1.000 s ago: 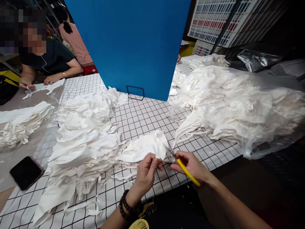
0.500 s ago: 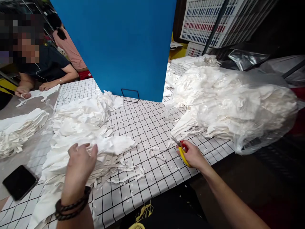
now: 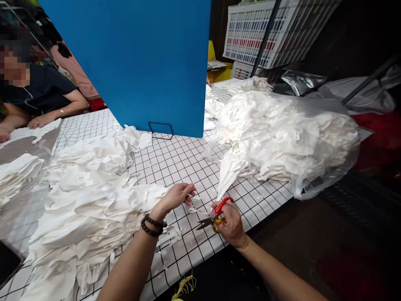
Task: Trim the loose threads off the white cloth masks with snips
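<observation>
Two hands of the person work here, the left hand (image 3: 175, 196) and the right hand (image 3: 230, 223), with one pair of scissors (image 3: 213, 216). Three heaps of white cloth lie on the one gridded worktop (image 3: 181, 159): a left heap (image 3: 94, 200), a bagged heap (image 3: 282, 133), and a small stack (image 3: 15, 171). One blue board (image 3: 134, 62) stands upright. Two other people (image 3: 37, 92) sit beyond.

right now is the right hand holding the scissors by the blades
No, the right hand grips the scissors by their red and yellow handles, and the metal blades stick out free toward the left hand.
</observation>
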{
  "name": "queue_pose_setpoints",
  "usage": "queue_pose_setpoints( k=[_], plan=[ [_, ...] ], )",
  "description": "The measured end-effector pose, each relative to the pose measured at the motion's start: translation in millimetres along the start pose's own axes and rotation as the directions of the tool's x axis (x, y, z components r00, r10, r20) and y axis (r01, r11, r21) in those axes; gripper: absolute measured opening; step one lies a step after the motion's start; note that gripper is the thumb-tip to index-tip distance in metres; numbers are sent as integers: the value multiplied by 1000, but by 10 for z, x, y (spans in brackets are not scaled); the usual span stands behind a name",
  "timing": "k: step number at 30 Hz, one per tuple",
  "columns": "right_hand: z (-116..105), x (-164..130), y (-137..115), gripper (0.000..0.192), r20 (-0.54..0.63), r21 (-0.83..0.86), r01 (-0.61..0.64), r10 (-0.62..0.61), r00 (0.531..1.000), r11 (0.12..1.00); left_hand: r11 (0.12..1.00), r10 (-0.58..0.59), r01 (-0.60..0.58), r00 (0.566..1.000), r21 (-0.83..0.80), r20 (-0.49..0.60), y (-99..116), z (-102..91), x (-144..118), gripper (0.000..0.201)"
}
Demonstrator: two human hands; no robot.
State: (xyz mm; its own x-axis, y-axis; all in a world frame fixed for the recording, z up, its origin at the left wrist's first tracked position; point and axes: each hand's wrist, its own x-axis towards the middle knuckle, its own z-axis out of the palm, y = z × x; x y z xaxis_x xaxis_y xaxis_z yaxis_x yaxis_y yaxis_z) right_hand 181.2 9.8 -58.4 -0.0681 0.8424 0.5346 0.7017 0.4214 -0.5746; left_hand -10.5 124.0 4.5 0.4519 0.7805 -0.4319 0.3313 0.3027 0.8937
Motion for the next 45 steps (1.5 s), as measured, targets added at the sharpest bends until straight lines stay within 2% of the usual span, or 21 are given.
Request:
queue_pose_setpoints(
  k=[2,5,7,9,11,13,15,17,20,22,24,25,27,28,30,32,35,37,39,41,45],
  plan=[
    [-71,-63,-51,20,-56,8,0,0,998,1000,998,-53,55,989,-7,136,49,125,80,51],
    [-133,-91,-129,27,-73,45,41,-38,997,998,991,-112,128,934,-26,340,52,399,139,48],
    [-166,-93,-178,31,-34,67,65,-63,997,996,987,-106,145,909,-69,402,9,558,152,46],
    [-214,-100,-212,31,15,86,67,-68,998,994,982,-70,133,915,-133,398,-46,648,144,45],
    [-288,-109,-213,29,47,129,-2,-4,999,992,975,-30,106,933,-196,359,-91,669,108,44],
    [-383,-96,-171,27,74,192,-172,160,984,966,967,2,77,951,-242,309,-111,649,39,44],
    [-484,-35,-93,26,89,241,-354,343,935,904,962,31,43,964,-271,263,-106,621,-59,44],
    [-565,83,-11,29,137,277,-440,418,898,855,961,55,9,973,-275,226,-86,607,-175,43],
    [-591,307,48,32,341,347,-463,350,872,816,971,79,-29,976,-237,203,-49,609,-366,42],
    [-528,430,31,30,466,411,-485,280,840,772,976,125,-93,980,-196,158,-32,609,-490,38],
    [-415,503,-12,27,518,474,-513,245,820,716,968,224,-221,975,-115,6,-30,593,-597,30],
    [-351,519,-34,25,524,504,-526,242,817,685,956,283,-289,953,-52,-104,-36,580,-638,26],
    [-236,524,-65,22,539,553,-557,244,807,620,923,379,-380,881,55,-283,-63,551,-694,21],
    [-198,518,-72,21,553,565,-577,248,795,590,914,400,-402,859,63,-320,-82,540,-707,21],
    [-183,504,-70,23,589,554,-614,257,766,562,905,396,-424,871,-37,-292,-125,536,-708,22],
    [-263,502,-58,25,602,509,-634,286,746,582,887,370,-412,904,-210,-214,-161,556,-687,21],
    [-514,522,-65,23,557,395,-598,336,759,698,848,359,-405,914,-342,-190,-177,598,-650,19],
    [-697,537,-101,25,545,259,-536,337,768,803,848,376,-427,902,-314,-211,-163,610,-635,19],
    [-832,542,-157,31,567,117,-465,325,757,878,858,408,-454,886,-241,-220,-147,607,-628,20],
    [-897,537,-216,36,596,26,-418,322,736,908,862,449,-485,866,-149,-220,-145,598,-624,23],
    [-875,529,-298,41,611,-23,-385,318,725,922,851,509,-524,837,-28,-200,-191,591,-616,25]
  ],
)
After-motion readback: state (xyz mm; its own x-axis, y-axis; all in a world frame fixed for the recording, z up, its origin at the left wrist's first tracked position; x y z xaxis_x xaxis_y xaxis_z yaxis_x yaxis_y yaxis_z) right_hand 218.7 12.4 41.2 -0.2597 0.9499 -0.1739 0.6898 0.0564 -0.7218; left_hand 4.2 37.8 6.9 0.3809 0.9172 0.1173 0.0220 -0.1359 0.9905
